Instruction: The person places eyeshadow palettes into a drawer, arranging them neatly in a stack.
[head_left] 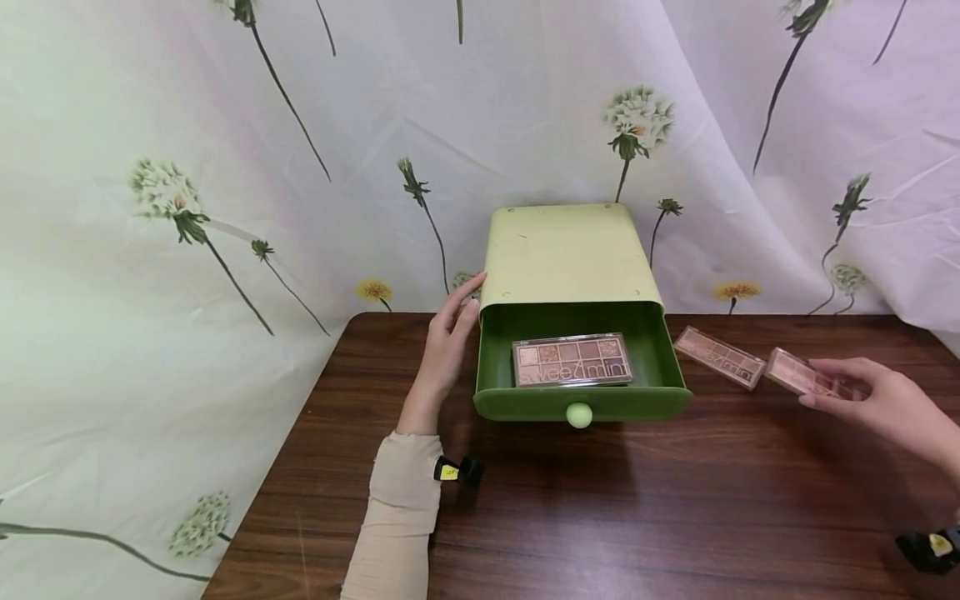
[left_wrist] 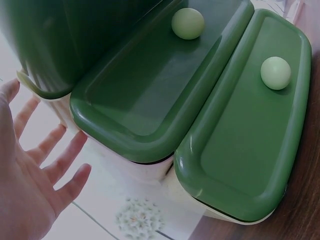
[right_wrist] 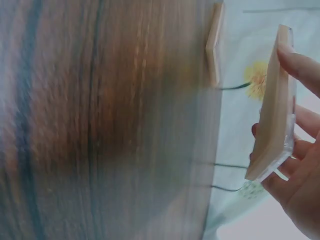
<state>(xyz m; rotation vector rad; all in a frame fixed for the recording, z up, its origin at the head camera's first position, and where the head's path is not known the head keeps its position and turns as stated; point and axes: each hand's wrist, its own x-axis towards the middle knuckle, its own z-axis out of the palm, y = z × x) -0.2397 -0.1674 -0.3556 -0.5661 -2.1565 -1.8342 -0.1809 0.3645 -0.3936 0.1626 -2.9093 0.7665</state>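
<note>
Fingers of the right hand [head_left: 876, 390] pinched a slim clear-lidded pink palette [head_left: 789, 372] over the dark-brown wooden table [head_left: 720, 508]; the left hand [head_left: 446, 346] — fingers spread — was at the boxy pale-yellow cabinet [head_left: 566, 254]. White dandelion-print cloth [head_left: 517, 100] hung behind; the open green drawer [head_left: 525, 404] held a wider pink palette [head_left: 572, 362].

Head camera sits high at the near side, facing forward and down over the tabletop [head_left: 675, 508] to the far floral curtain [head_left: 525, 108], drawer box [head_left: 566, 254] well back in view. Now the left wrist, tilted, right up close on the green drawer fronts [left_wrist: 240, 140] from the near left, sharing that box with the head view. Over to the right wrist, rolled sideways, looking low across the tabletop toward the far curtain, a palette [right_wrist: 273, 112] looming near, the same one the head catches at right
</note>
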